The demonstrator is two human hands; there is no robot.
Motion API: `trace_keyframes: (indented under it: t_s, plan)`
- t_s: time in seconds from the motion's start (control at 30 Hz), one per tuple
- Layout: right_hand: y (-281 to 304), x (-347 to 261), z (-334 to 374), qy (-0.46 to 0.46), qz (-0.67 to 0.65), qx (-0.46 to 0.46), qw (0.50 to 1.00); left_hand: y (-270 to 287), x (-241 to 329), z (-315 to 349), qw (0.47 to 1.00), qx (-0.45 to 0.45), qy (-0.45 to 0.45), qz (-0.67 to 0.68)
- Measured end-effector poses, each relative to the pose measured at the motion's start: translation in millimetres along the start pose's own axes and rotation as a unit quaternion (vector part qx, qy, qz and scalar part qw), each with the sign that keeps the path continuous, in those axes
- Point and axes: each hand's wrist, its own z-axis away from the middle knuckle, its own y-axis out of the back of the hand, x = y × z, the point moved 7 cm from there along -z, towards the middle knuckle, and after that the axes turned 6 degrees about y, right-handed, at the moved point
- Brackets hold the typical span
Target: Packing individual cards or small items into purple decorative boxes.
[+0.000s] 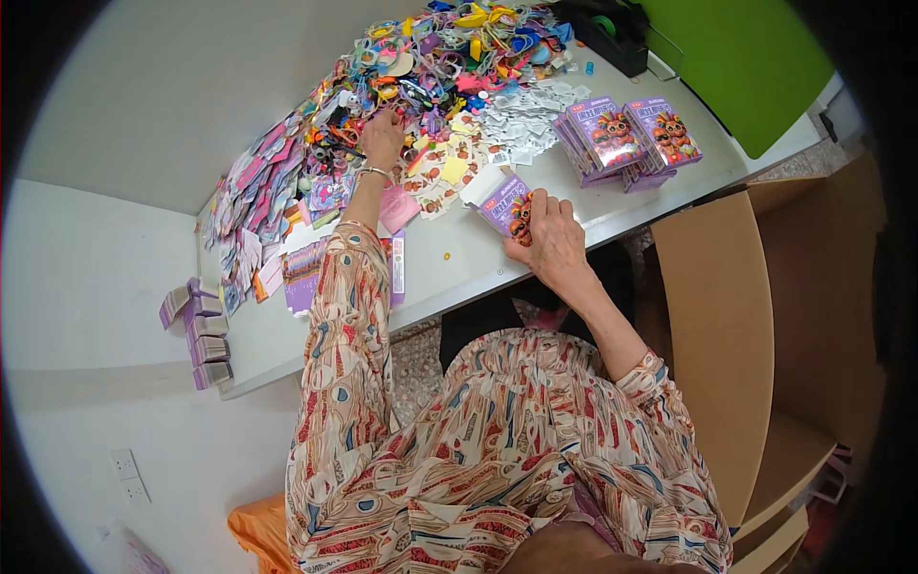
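Observation:
My right hand (557,244) is closed round a small purple printed box (505,206) at the table's front edge. The box lies tilted, its pale top flap (486,182) folded out toward the pile. My left hand (382,143) reaches into a heap of small colourful trinkets and bands (449,57). Its fingers point down among the pieces, and their tips are hidden. Just right of that wrist lie small picture cards (445,172) and a pink packet (397,208). White sachets (531,120) are spread between the cards and the stacked boxes.
Stacked purple boxes (622,143) stand at the right of the white table (449,282). Flat pink-purple packets (253,182) pile up at the left, near a row of flattened boxes (301,273). An open cardboard carton (712,335) stands right. A black tape dispenser (612,38) sits at the back.

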Motion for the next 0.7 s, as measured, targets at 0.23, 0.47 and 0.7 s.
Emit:
trace_keyframes:
  t_s: [0.23, 0.47, 0.7]
  plan:
    - [-3, 7, -1, -0.013, 0.006, -0.013, 1.000, 59, 35, 8, 0.979, 0.053, -0.047, 0.189]
    - [-2, 3, 0, -0.002, 0.003, -0.004, 1.000, 113, 70, 35, 0.918, -0.160, -0.027, 0.361]
    - [-1, -1, 0, 0.006, -0.004, -0.007, 1.000, 67, 48, 65, 0.871, -0.281, -0.012, 0.404]
